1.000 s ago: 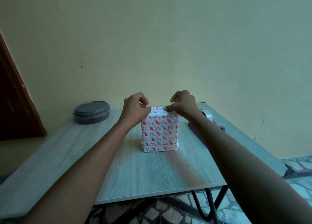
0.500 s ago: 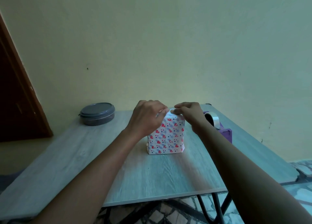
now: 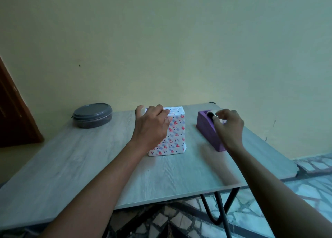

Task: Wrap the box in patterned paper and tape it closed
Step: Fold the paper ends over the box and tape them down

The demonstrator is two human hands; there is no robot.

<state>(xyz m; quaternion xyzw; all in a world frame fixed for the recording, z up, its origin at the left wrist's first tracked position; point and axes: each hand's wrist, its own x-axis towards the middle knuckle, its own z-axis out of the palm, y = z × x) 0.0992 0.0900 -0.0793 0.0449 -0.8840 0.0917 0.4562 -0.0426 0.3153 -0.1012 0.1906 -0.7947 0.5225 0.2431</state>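
On table (image 3: 89, 166) mid: box (image 3: 175, 131) upright, papered | left hand (image 3: 150, 128) presses top fold, fingers curled over it | right hand (image 3: 228, 126) pinching at tape dispenser (image 3: 209, 130) | top not taped yet

Tape roll (image 3: 218, 116) mostly behind right hand (image 3: 229, 128)

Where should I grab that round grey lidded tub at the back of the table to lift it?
Grip the grey tub across its side wall just under the lid rim, coming down from above. It sits upright and low, standing apart from the wrapped box, so both sides are free.
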